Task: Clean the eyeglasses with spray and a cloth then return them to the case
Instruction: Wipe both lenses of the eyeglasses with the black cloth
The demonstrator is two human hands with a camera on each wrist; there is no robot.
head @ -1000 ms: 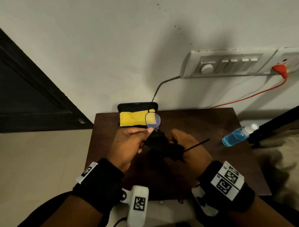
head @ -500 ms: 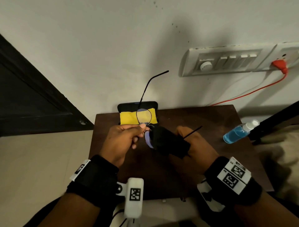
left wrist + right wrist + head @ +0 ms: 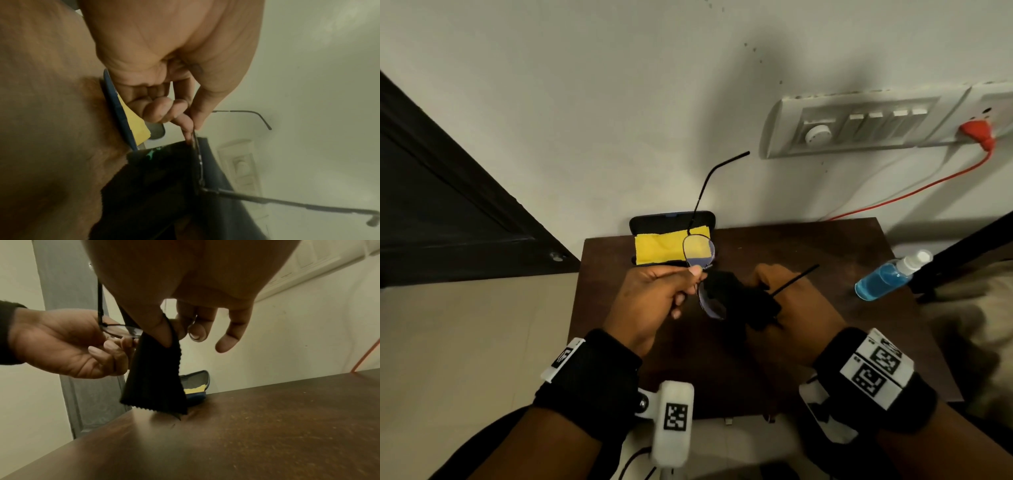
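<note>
My left hand (image 3: 697, 272) pinches the thin black-framed eyeglasses (image 3: 698, 251) at the bridge between thumb and forefinger, holding them above the brown table (image 3: 791, 359). One temple arm sticks up toward the wall. My right hand (image 3: 760, 284) pinches a black cloth (image 3: 736, 298) around the lower lens. In the right wrist view the cloth (image 3: 156, 378) hangs from thumb and fingers, with the eyeglasses (image 3: 121, 329) beside it. In the left wrist view the eyeglasses' frame (image 3: 197, 162) runs from the fingertips (image 3: 188, 128) into the cloth (image 3: 154, 186). The open dark case (image 3: 671, 219), with a yellow cloth (image 3: 657, 248) inside, lies at the table's back edge.
A spray bottle (image 3: 887, 279) with blue liquid lies on its side at the table's right edge. A switch panel (image 3: 866, 126) with a red plug and cable is on the wall behind. A dark door (image 3: 448, 205) stands at left.
Both hands have shifted a little to the left with the glasses. The raised temple arm has swung left. The cloth stays pinched on the lower lens.
</note>
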